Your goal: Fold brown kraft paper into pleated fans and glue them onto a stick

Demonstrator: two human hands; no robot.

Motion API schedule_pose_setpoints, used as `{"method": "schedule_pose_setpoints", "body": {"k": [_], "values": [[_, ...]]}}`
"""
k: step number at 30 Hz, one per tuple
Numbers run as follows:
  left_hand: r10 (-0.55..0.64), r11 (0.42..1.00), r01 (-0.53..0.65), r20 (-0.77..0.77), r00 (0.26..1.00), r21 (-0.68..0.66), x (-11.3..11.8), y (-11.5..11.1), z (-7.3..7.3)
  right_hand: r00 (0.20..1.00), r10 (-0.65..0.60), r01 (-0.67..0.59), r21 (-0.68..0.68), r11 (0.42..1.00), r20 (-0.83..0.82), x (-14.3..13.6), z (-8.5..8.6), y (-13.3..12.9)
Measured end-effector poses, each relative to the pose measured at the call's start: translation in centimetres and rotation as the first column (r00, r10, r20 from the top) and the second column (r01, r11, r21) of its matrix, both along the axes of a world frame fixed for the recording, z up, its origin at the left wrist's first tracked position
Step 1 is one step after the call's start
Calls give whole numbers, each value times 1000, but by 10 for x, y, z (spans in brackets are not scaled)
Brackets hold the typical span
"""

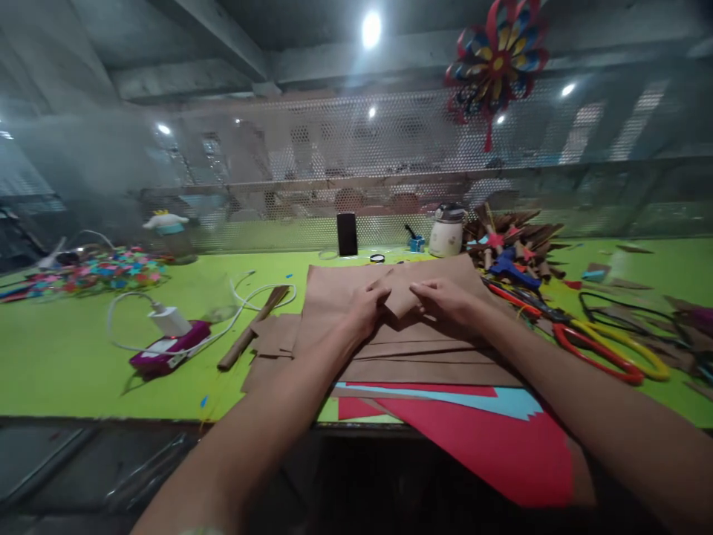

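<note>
Between my two hands is a small piece of brown paper [399,296], slightly tilted, with one corner pointing toward me. My left hand [368,306] pinches its left edge, thumb and fingers closed. On the other side, my right hand [440,299] grips the right edge between thumb and forefinger. Beneath both hands lie large brown paper sheets [328,297], stacked with their near edges stepped. Under these, red paper [479,446] and light blue paper [515,401] stick out at the front, the red hanging over the table edge.
Scissors with red and yellow handles [598,355] lie right of the sheets. A pile of rolled brown paper pieces [521,241] sits behind them. To the left are a purple power strip [167,353] with a white charger, a brown paper roll [250,334] and colourful stars [111,271]. A phone [347,234] stands at the back.
</note>
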State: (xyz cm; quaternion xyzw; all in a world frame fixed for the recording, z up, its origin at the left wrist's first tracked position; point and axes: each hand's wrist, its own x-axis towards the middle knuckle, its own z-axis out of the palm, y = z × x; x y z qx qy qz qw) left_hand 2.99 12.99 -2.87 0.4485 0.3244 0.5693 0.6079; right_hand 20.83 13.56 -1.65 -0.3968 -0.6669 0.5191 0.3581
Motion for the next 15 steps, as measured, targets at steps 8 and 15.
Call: {"method": "schedule_pose_setpoints", "body": {"k": [8, 15], "values": [[130, 988, -135, -71, 989, -74, -8, 8, 8, 673, -39, -466, 464, 753, 739, 11, 15, -45], [170, 985, -167, -214, 962, 35, -19, 14, 14, 556, -231, -474, 533, 701, 798, 21, 21, -58]]}}
